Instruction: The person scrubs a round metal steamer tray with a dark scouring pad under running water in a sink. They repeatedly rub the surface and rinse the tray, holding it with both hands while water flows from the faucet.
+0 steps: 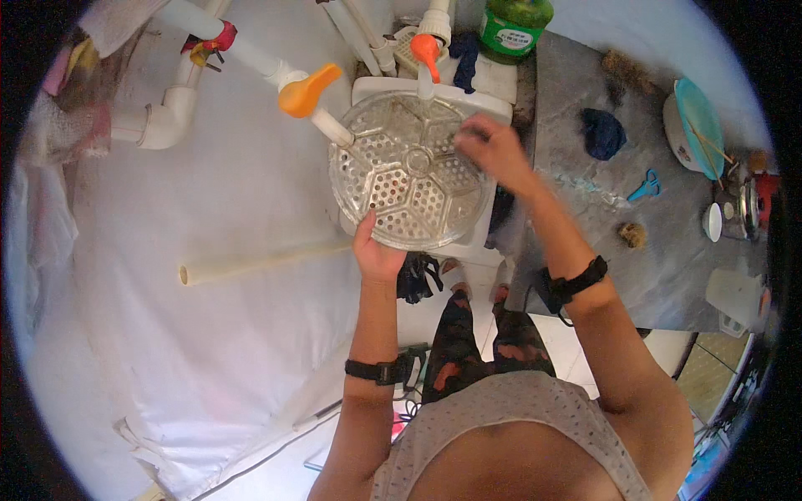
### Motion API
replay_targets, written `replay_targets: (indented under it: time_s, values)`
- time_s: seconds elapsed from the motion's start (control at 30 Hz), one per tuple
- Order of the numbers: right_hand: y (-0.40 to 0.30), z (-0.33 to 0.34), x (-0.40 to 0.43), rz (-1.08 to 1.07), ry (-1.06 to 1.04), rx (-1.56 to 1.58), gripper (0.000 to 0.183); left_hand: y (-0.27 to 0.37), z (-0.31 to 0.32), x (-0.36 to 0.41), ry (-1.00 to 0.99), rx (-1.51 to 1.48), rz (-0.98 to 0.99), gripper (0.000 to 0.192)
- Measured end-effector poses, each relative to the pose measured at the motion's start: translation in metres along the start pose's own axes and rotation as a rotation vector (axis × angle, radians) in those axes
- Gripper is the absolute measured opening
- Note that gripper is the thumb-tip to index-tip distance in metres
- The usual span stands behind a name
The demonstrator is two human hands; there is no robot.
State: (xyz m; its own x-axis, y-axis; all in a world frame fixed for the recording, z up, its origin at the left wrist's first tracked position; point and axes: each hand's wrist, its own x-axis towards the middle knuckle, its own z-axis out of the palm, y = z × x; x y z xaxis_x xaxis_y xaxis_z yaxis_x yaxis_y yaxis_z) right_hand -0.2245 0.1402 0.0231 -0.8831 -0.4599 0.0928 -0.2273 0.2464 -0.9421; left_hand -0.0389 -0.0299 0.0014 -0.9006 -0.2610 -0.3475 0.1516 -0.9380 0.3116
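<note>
A round, perforated metal steamer rack [418, 160] is held over a white sink [495, 109], below the taps. My left hand [379, 250] grips its near edge, thumb on top and fingers beneath. Over the rack's right part is my right hand [489, 147], blurred, with the fingers curled near its surface; whether they hold something small cannot be made out. An orange-handled tap [427, 53] stands at the rack's far edge. A second tap with a yellow-orange handle [307, 94] has its pipe end close to the rack's upper left.
On the grey counter [583, 269] at right lie a dark blue cloth [603, 133], blue-handled scissors [645, 186], a brown scrubber [633, 235] and a turquoise basin [698, 125]. A green bottle [515, 31] stands behind the sink. A pale pipe [263, 263] juts out at left.
</note>
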Motion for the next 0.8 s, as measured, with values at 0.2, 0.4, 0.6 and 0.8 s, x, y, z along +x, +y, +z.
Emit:
replay_targets:
  time_s: [0.2, 0.4, 0.6, 0.8]
  values:
    - [-0.022, 0.053, -0.029, -0.075, -0.188, -0.451, 0.025, -0.007, 0.008, 0.015, -0.066, 0.067, 0.003, 0.048]
    - [-0.031, 0.053, -0.029, -0.187, -0.223, -0.47, 0.022, -0.023, 0.012, 0.017, 0.042, 0.117, 0.017, 0.043]
    - [-0.039, 0.054, -0.012, -0.008, -0.221, -0.553, 0.022, -0.027, 0.011, 0.019, 0.091, 0.087, -0.004, 0.052]
    - [-0.032, 0.057, -0.011, 0.128, -0.263, -0.475, 0.022, -0.03, 0.01, 0.024, 0.088, 0.161, 0.037, 0.05]
